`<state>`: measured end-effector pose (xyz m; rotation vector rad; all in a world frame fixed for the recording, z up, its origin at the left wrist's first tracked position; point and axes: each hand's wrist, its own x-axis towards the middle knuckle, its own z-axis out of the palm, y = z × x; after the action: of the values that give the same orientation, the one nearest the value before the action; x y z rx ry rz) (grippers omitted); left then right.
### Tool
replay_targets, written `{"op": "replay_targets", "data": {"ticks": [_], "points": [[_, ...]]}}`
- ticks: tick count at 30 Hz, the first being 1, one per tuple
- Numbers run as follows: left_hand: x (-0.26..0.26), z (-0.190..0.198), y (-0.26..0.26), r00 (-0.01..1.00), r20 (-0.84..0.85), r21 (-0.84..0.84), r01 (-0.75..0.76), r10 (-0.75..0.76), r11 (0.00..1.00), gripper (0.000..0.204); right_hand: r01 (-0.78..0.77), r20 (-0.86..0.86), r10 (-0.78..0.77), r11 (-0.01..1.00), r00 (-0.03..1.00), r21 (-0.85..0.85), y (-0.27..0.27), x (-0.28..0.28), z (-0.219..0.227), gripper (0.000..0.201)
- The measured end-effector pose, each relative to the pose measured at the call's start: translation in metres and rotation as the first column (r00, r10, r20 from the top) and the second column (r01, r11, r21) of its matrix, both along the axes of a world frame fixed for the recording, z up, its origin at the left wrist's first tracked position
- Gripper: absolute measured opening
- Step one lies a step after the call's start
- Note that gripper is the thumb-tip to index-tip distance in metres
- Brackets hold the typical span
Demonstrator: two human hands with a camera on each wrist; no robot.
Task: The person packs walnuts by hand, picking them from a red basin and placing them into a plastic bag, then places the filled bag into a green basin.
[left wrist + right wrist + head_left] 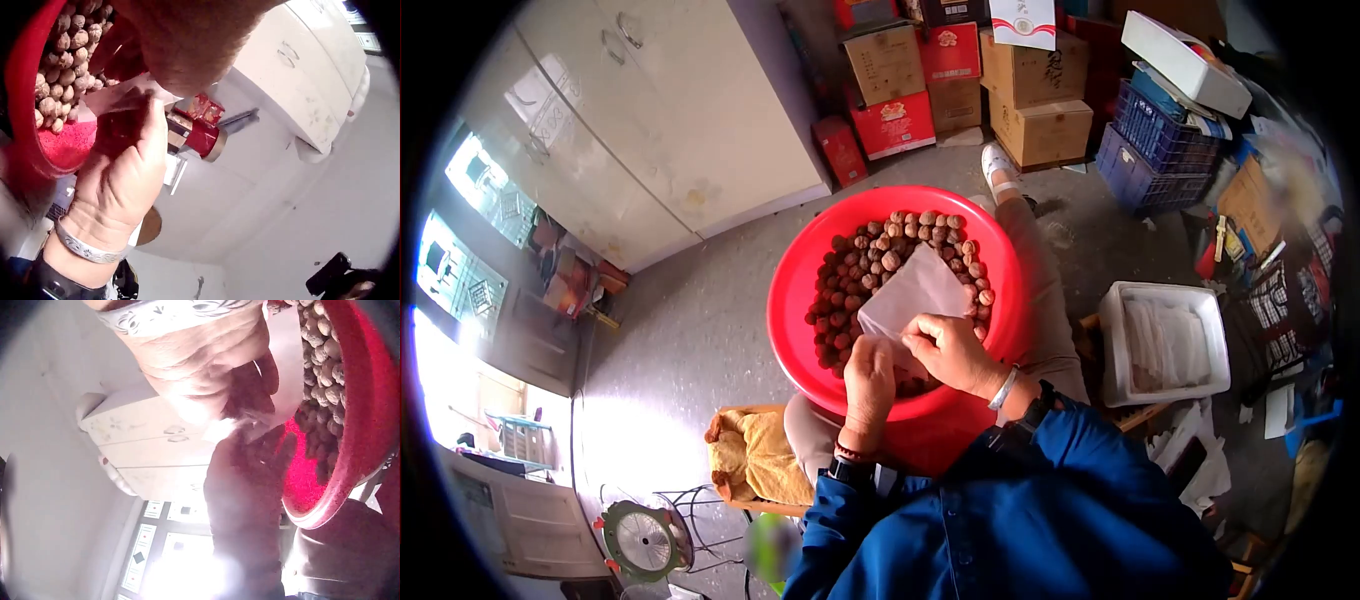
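A red basin (800,290) full of brown walnuts (870,255) rests on my lap. Over the nuts lies a translucent plastic bag (915,292), its mouth toward me. My left hand (870,375) pinches the bag's near left edge. My right hand (945,350), with a silver bracelet on the wrist, pinches the near right edge beside it. In the left wrist view, the right hand (119,181) grips the bag (119,100) above the basin rim (25,125). From the right wrist camera, both hands meet at the bag (284,369); the left hand (250,481) is in shadow.
A white cabinet (660,120) stands at left. Cardboard and red boxes (960,80) and blue crates (1155,140) are stacked behind. A white foam box (1165,345) holding bags sits at my right. A yellow cloth (755,455) and a dial scale (645,540) lie near left.
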<state>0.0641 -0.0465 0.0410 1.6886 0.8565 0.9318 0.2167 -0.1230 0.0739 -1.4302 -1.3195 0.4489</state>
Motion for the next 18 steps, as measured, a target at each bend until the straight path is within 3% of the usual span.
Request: {"op": "replay_targets", "data": {"ticks": [2, 4, 6, 7, 9, 10, 12, 13, 14, 16, 18], "points": [[-0.004, 0.001, 0.006, 0.994, -0.011, 0.113, -0.103, 0.105, 0.988, 0.017, 0.003, -0.028, -0.003, 1.000, 1.000, 0.003, 0.009, 0.001, 0.000, 0.013], [-0.009, 0.001, 0.006, 0.991, -0.046, 0.065, -0.126, 0.129, 0.990, 0.012, 0.011, -0.096, -0.012, 1.000, 0.995, -0.008, 0.014, 0.001, 0.001, 0.013], [-0.010, -0.003, 0.005, 0.986, 0.135, -0.251, -0.063, 0.099, 0.966, 0.008, 0.003, -0.131, -0.009, 0.999, 0.991, -0.050, 0.020, -0.002, -0.001, 0.014], [-0.010, -0.011, 0.009, 0.986, 0.134, -0.254, -0.065, 0.102, 0.965, 0.008, -0.021, -0.084, 0.018, 0.999, 0.996, -0.041, 0.025, -0.004, -0.007, 0.014], [-0.010, -0.031, 0.020, 0.991, 0.064, 0.105, -0.128, 0.122, 0.986, 0.008, -0.075, -0.054, 0.074, 0.997, 0.996, -0.020, 0.033, -0.009, -0.011, 0.012], [-0.012, -0.030, 0.022, 0.990, 0.062, 0.101, -0.129, 0.123, 0.986, 0.008, -0.076, -0.055, 0.075, 0.997, 0.996, -0.024, 0.034, -0.007, -0.009, 0.012], [-0.020, -0.024, 0.031, 0.957, 0.090, 0.092, -0.284, 0.276, 0.955, 0.008, -0.035, -0.087, 0.028, 0.996, 0.996, -0.079, 0.038, 0.000, -0.004, 0.012], [-0.026, -0.026, 0.037, 0.936, 0.166, -0.034, -0.308, 0.310, 0.951, 0.011, 0.002, -0.096, -0.005, 0.999, 0.995, -0.033, 0.042, 0.006, -0.004, 0.012], [-0.029, -0.002, 0.032, 0.930, 0.272, -0.098, -0.227, 0.245, 0.969, 0.012, -0.013, -0.068, 0.008, 0.998, 0.998, -0.067, 0.043, 0.015, -0.004, 0.012], [-0.036, 0.010, 0.035, 0.938, 0.254, -0.124, -0.210, 0.236, 0.970, 0.014, -0.100, -0.251, 0.050, 0.976, 0.967, -0.192, 0.048, 0.021, -0.013, 0.012], [-0.040, 0.004, 0.042, 0.946, 0.240, -0.113, -0.195, 0.217, 0.974, 0.014, -0.132, -0.274, 0.076, 0.972, 0.959, -0.195, 0.049, 0.021, -0.025, 0.016]]}}
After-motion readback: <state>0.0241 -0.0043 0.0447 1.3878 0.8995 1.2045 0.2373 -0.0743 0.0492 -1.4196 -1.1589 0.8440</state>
